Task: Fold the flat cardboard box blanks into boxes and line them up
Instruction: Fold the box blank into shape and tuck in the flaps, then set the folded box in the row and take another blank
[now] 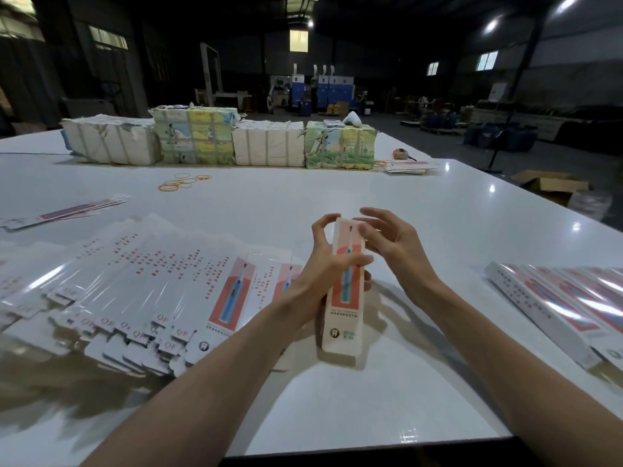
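Note:
A long narrow toothbrush box (344, 318), white with a red and blue print, stands tilted on its near end on the white table (337, 197). My left hand (323, 264) grips its middle, thumb across the front face and fingers curled near the top. My right hand (391, 244) hovers at the box's upper right with curled fingers touching the top edge. A fanned pile of flat box blanks (151, 291) lies to the left. A row of folded boxes (566, 305) lies side by side at the right.
Wrapped bundles of stock (215, 139) line the far side of the table. Loose rubber bands (183, 183) lie in front of them. A few flat blanks (64, 210) lie at the far left. The table's near edge (371, 446) is close to me.

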Demonstrator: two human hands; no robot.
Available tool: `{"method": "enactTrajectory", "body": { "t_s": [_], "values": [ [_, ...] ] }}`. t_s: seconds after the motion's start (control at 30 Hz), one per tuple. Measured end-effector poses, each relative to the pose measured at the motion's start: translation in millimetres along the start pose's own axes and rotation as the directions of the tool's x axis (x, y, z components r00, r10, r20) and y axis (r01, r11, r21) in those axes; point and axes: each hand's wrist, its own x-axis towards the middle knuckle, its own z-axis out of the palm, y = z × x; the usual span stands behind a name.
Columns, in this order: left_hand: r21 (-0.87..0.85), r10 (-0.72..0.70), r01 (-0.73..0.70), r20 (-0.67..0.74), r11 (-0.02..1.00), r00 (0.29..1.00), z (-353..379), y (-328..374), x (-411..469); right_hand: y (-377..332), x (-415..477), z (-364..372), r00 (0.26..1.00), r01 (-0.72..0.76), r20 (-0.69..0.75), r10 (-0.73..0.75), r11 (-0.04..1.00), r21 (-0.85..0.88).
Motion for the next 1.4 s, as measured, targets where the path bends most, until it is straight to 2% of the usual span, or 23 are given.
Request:
{"method": "enactTrajectory", "body": {
  "t_s": [0.1,0.2,0.27,0.33,0.37,0.43,0.5,0.57,0.63,0.7,0.8,0.83,0.97,1.1,1.27,1.4],
  "values": [
    [-0.154,0.003,-0.017,-0.087,0.988,0.996,-1,0,0,-2,-3,6,0.995,0.080,-0.035,-0.092,0.962,-0.262],
    [-0.326,0.003,-0.058,-0.166,0.944,0.986,1,2,-2,-10,-11,17,0.993,0.112,0.073,-0.088,0.877,-0.467],
    [-0.465,-0.041,-0.053,-0.189,0.884,0.981,4,7,-2,-17,-17,22,0.985,0.117,0.175,-0.003,0.756,-0.644],
    [-0.514,-0.094,0.008,-0.142,0.858,0.985,7,12,-2,-21,-22,24,0.973,0.161,0.227,0.040,0.588,-0.793],
    [-0.491,-0.106,0.046,-0.095,0.870,0.990,9,14,-3,-23,-26,23,0.974,0.169,0.226,0.034,0.557,-0.813],
    [-0.372,-0.098,0.080,-0.031,0.925,0.995,11,15,-5,-25,-35,14,0.985,0.141,0.173,-0.003,0.596,-0.791],
    [-0.207,-0.083,0.075,-0.031,0.975,0.996,12,13,-9,-28,-45,-6,0.995,0.092,0.099,-0.022,0.607,-0.789],
    [-0.079,-0.055,0.052,-0.036,0.996,0.998,10,7,-10,-30,-56,-34,1.000,-0.008,0.003,0.019,0.573,-0.819],
    [-0.005,-0.024,0.024,-0.042,1.000,0.999,6,3,-10,-30,-67,-66,0.991,-0.120,-0.066,0.119,0.532,-0.838],
    [0.057,0.019,-0.017,-0.047,0.998,0.999,3,1,-8,-29,-82,-93,0.975,-0.198,-0.131,0.178,0.443,-0.874],
    [0.131,0.077,-0.072,-0.034,0.989,0.996,2,-1,-6,-21,-102,-121,0.972,-0.213,-0.190,0.140,0.174,-0.961],
    [0.148,0.082,-0.077,-0.031,0.986,0.996,2,-2,-5,-18,-107,-127,0.975,-0.202,-0.187,0.119,0.134,-0.970],
    [0.218,0.091,-0.084,-0.020,0.972,0.996,1,-8,-3,-20,-118,-139,0.977,-0.212,-0.204,0.067,0.131,-0.969],
    [0.300,0.115,-0.110,0.000,0.948,0.993,2,-12,-3,-25,-129,-150,0.961,-0.273,-0.268,0.073,0.064,-0.960],
    [0.468,0.173,-0.170,0.037,0.867,0.984,9,-6,-8,-41,-122,-146,0.960,-0.277,-0.274,0.062,0.043,-0.960],
    [0.669,0.261,-0.243,0.075,0.703,0.962,13,1,-16,-54,-75,-101,0.984,-0.130,-0.152,-0.089,0.213,-0.968]
  ]
}}
